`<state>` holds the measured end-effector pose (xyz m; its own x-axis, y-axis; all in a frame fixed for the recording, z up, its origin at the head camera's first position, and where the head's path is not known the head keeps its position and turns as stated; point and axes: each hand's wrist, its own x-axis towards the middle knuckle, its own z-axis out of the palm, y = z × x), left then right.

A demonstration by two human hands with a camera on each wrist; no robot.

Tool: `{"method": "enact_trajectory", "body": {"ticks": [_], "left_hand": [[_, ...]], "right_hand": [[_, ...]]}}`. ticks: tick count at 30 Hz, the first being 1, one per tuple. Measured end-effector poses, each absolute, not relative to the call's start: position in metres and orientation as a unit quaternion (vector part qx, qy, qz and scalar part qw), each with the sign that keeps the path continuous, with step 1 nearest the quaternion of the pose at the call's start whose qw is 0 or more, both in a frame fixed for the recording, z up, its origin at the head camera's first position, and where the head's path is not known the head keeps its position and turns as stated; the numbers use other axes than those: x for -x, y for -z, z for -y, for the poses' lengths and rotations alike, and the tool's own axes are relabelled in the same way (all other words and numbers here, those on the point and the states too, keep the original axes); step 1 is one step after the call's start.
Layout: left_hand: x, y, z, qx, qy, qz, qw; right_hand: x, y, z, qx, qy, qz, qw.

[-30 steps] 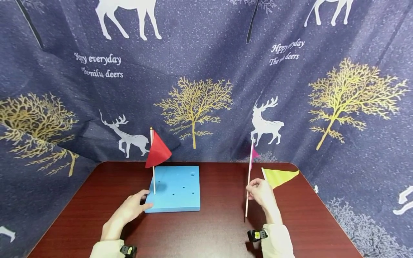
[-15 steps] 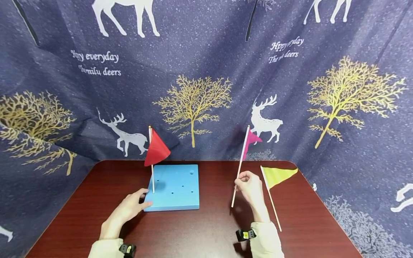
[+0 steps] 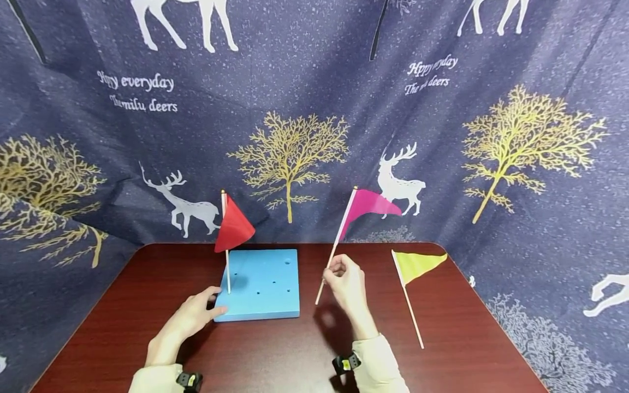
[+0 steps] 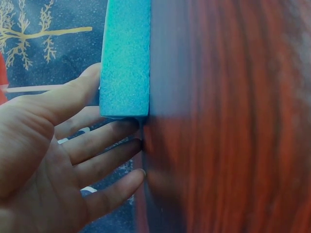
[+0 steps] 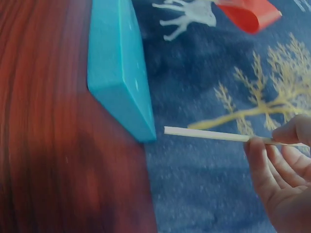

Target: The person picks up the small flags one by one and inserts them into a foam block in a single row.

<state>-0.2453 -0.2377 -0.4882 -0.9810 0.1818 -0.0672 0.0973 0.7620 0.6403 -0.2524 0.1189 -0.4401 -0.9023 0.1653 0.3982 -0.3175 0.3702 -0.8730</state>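
Note:
My right hand (image 3: 350, 281) pinches the thin pole of a magenta flag (image 3: 366, 204) between thumb and fingers. The pole leans to the right, its bare lower end over the table just right of a light-blue foam board (image 3: 265, 311). In the right wrist view the pole tip (image 5: 167, 130) points toward the board's corner. My left hand (image 3: 193, 314) rests at the board's left edge. In the left wrist view its thumb (image 4: 90, 77) touches the board's upper edge and its other fingers extend loosely beside it. A red flag (image 3: 235, 225) stands upright in the board's left part.
A yellow flag (image 3: 417, 267) lies on the dark reddish wooden table (image 3: 275, 360), right of my right hand. Several small holes dot the board's top. A dark blue curtain (image 3: 314, 82) with deer and trees hangs behind the table.
My right hand has moved left with the magenta flag, from near the yellow flag to beside the board. The pole now tilts more, its cloth spread. The left hand has stayed at the board.

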Motion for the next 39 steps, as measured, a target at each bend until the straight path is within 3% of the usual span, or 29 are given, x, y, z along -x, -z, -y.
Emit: {"method": "enact_trajectory", "body": {"ticks": [16,39], "left_hand": [[0.244,0.49,0.24,-0.081,-0.337,-0.936,0.058],[0.245,0.487,0.239,-0.074,-0.334,-0.938,0.059]], "right_hand": [[0.26,0.443,-0.061,-0.119,-0.529,0.796,0.27],[0.286,0.452,0.007,-0.102,-0.525,0.806,0.254]]}}
